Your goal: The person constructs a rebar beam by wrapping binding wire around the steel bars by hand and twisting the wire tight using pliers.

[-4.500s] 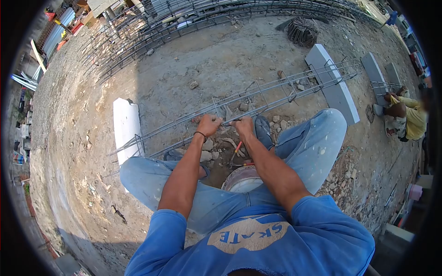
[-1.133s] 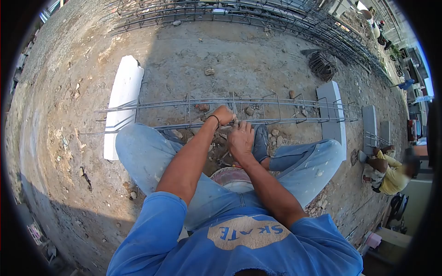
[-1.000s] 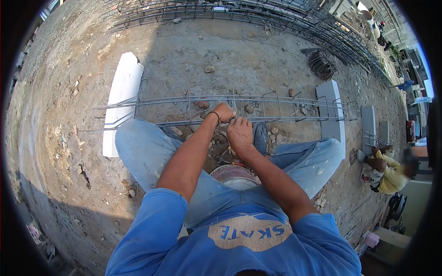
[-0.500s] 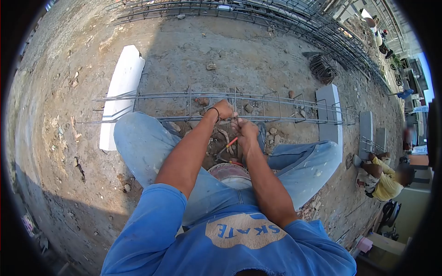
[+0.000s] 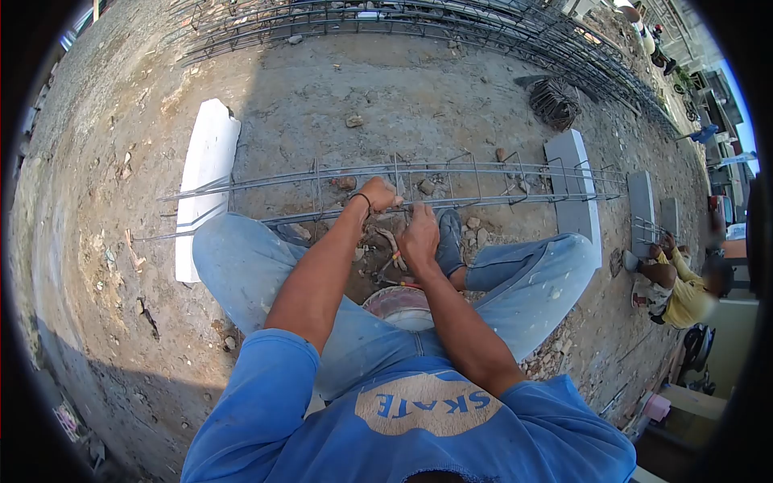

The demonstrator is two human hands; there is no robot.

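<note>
Both hands are curled: the left hand (image 5: pixel 382 194) lies over the near bars of a long steel cage (image 5: pixel 522 199), and the right hand (image 5: pixel 419 239) sits just beside it on the near side of those bars; whether either grips metal, I cannot tell. The cage stretches sideways past both hands, crossing over a white block (image 5: pixel 205 153) at left and a grey block (image 5: pixel 568 221) at right.

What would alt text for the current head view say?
Left hand and right hand, both bare, are close together at a long metal frame, which lies across a white block and a grey block on dirt ground. Another person in yellow is near the picture's right edge.
</note>
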